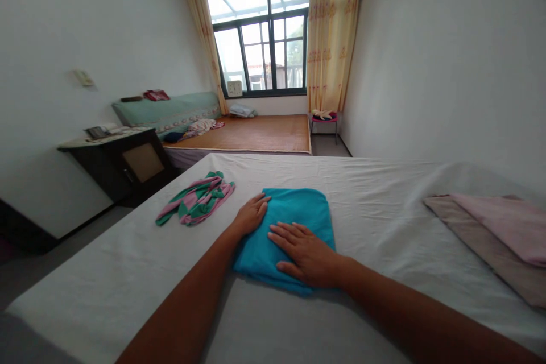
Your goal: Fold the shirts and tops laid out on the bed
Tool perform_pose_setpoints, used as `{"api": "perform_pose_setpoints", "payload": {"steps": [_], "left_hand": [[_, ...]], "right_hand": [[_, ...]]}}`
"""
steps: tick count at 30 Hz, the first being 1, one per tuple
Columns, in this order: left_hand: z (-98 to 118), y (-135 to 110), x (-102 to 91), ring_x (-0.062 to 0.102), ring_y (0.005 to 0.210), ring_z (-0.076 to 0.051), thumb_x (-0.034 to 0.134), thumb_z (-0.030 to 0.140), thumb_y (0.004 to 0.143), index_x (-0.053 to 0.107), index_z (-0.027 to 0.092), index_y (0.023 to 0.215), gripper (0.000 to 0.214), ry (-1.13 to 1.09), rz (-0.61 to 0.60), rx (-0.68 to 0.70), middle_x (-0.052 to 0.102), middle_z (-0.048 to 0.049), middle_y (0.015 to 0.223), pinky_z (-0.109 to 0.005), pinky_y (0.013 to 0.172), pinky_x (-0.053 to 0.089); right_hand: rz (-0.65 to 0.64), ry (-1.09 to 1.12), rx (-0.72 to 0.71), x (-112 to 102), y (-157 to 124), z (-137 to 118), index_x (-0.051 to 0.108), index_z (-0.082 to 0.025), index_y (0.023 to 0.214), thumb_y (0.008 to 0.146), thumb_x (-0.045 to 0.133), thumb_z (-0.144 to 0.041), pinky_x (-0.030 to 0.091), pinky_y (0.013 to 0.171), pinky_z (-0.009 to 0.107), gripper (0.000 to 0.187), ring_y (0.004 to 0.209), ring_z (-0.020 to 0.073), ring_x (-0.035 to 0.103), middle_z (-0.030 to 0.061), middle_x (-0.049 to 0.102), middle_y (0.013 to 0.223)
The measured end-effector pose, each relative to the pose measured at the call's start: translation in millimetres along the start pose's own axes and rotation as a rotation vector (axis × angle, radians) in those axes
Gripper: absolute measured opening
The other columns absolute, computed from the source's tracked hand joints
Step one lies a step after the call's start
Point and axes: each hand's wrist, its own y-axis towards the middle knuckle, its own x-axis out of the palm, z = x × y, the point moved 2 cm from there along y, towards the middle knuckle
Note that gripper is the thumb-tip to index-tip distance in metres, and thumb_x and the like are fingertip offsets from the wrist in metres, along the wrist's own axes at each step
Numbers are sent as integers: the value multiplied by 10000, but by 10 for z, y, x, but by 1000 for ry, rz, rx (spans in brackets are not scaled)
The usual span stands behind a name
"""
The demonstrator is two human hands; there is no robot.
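A folded bright blue cloth (298, 205), perhaps a garment, lies flat on a white-sheeted surface (273, 330) in front of me. My left hand (252, 214) rests along the cloth's left edge, its fingers stretched out. Flat across the cloth's middle and lower right lies my right hand (301, 253), fingers extended and slightly apart, palm down. Neither hand grips anything. Just left of the blue cloth is a crumpled pink-and-green striped cloth (200, 196).
Folded pink cloth (503, 222) and grey-brown cloth (473, 239) lie at the right. Beyond the sheeted surface stands a bed (273, 133) under a curtained window. A dark cabinet (136, 165) stands at the left, and a small stool (324, 119) by the right curtain.
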Motion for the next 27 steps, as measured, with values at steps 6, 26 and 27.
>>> {"api": "perform_pose_setpoints", "payload": {"steps": [6,26,27], "left_hand": [[6,-9,-2,396,1343,-184,265,393,957,545,180,1330,513,4,0,-5,454,-68,1447,-327,1145,264],[24,-30,-39,410,1333,-197,319,373,943,547,191,1326,481,-44,-4,-19,463,-59,1442,-345,1142,270],[19,-30,-37,407,1335,-195,316,376,945,545,191,1327,483,-41,-5,-18,462,-58,1443,-342,1142,269]], "right_hand": [[-133,125,-162,32,-46,-317,250,-288,1498,894,422,-604,56,1165,470,703,1436,238,172,54,326,1525],[199,-145,369,13,-83,884,423,-198,1427,963,297,-500,219,1142,463,568,1395,248,291,88,399,1484],[215,-158,415,16,-108,979,435,-185,1418,958,303,-497,225,1140,464,572,1389,252,304,99,410,1476]]}}
